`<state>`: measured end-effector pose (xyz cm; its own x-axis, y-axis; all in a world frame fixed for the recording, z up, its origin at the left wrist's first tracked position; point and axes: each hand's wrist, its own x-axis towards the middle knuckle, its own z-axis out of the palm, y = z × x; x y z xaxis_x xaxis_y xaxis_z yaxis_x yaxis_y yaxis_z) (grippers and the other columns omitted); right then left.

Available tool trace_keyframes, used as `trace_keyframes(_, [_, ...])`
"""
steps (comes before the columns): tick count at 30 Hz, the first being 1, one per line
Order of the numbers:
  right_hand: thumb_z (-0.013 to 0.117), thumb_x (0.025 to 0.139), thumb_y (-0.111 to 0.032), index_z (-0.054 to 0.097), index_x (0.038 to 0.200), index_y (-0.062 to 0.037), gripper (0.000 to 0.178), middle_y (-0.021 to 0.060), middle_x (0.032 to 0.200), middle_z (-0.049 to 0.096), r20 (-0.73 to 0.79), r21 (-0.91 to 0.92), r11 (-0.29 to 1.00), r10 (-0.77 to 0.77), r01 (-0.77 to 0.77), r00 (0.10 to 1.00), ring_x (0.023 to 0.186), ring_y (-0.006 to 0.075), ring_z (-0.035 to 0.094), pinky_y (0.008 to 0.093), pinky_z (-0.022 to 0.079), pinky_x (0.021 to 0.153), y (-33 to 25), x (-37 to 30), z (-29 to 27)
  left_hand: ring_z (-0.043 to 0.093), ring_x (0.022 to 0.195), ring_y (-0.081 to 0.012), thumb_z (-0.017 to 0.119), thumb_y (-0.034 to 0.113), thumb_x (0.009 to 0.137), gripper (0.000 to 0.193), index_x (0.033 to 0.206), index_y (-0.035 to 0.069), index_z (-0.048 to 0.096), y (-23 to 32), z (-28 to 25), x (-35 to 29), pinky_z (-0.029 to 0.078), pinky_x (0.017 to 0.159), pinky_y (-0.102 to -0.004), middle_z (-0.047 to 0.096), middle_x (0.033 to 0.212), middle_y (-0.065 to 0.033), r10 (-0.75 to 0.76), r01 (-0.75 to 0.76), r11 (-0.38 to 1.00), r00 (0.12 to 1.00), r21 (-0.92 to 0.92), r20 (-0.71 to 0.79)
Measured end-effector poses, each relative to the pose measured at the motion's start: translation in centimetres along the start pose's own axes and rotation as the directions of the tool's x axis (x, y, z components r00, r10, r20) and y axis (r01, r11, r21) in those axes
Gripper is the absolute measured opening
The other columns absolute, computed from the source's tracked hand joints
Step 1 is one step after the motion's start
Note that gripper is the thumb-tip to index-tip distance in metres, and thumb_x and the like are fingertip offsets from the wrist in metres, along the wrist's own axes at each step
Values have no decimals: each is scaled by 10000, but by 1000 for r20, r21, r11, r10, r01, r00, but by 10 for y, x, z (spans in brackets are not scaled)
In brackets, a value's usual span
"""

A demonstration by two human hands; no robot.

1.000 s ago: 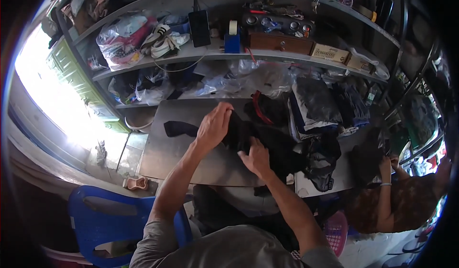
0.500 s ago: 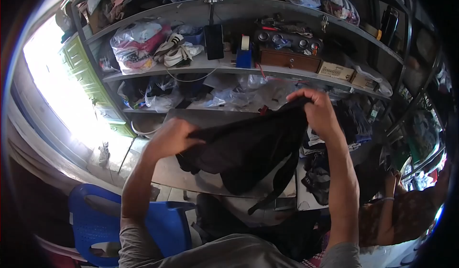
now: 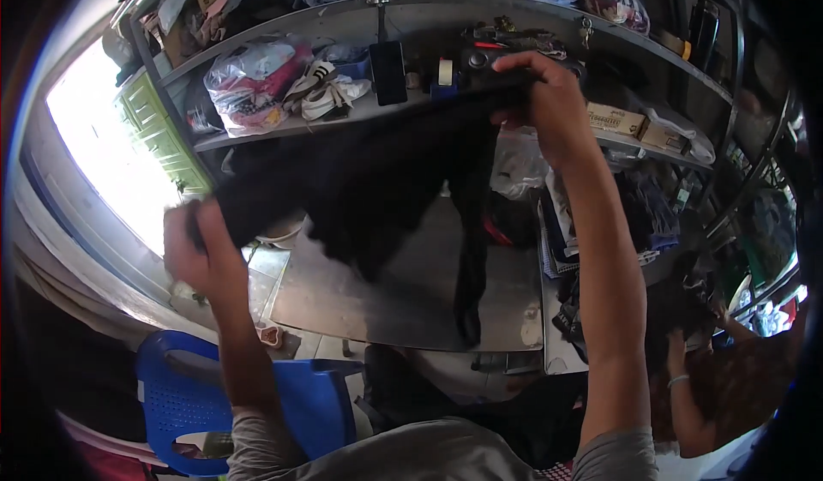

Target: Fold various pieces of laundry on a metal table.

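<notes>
A black cloth garment [image 3: 343, 181] is stretched in the air between my two hands, above the grey table [image 3: 334, 297]. Its exact kind cannot be made out; a long narrow piece, perhaps a sleeve or strap, dangles toward the table's front edge. My left hand [image 3: 206, 245], smeared by motion, grips one end low at the left. Higher up at the right, my right hand [image 3: 553, 108] pinches the other end with curled fingers, in front of the shelves.
Metal shelves [image 3: 283, 129] behind the table carry bagged items, shoes [image 3: 324, 95] and boxes [image 3: 615, 119]. Folded clothes [image 3: 557, 224] are stacked at the right. A blue plastic chair [image 3: 313, 404] stands at the lower left. Another person's arm [image 3: 681, 395] reaches in at the right.
Both hands have moved apart, the right one upward and the left one down and leftward. The black garment has risen off the table and is spread wider.
</notes>
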<state>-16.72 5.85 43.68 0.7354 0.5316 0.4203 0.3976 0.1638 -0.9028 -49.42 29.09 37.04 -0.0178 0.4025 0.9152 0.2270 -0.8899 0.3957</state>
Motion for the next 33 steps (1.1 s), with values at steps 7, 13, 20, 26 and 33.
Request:
trace_keyframes(7, [373,935,43,709,1099,-10,378,115,1132,707,-31,261,943,221,-205,975,1083,195,669,372,566,936,137,-28,-52,677,754,-228,895,317,814,353,956,73,685,100,-23,-162,555,686,-374,653,845,-80,357,-140,918,698,-370,621])
trace_keyframes(13, [645,757,42,478,1488,-46,755,246,1445,549,-372,-600,706,171,-377,912,1242,368,592,417,492,1037,303,-137,-137,692,1132,-312,782,270,898,500,1344,80,655,128,47,-301,591,858,-410,662,1324,-127,524,401,682,315,-612,791])
trace_keyframes(20, [722,943,-180,564,1474,-87,562,168,1498,539,266,-878,464,275,114,924,1422,386,474,578,326,1203,323,-324,20,502,1413,-312,721,240,939,444,1372,158,662,-39,100,-361,417,1113,-513,632,1426,-99,178,-79,984,440,-159,880])
trace_keyframes(26, [678,1012,-201,714,1116,-20,212,119,1137,719,-27,-404,804,466,-436,884,1042,234,674,383,541,862,305,-392,13,637,1140,-340,689,167,941,143,1040,105,772,-177,86,-336,483,1004,-478,722,1164,-103,-64,135,990,618,-26,783])
trace_keyframes(33, [797,947,-214,706,1177,-48,297,32,1173,721,99,18,334,937,-942,334,1004,114,668,301,556,783,353,-440,23,632,1106,-377,709,176,924,151,1020,84,781,-285,100,-301,517,960,-458,709,1043,-141,-452,257,888,640,382,621])
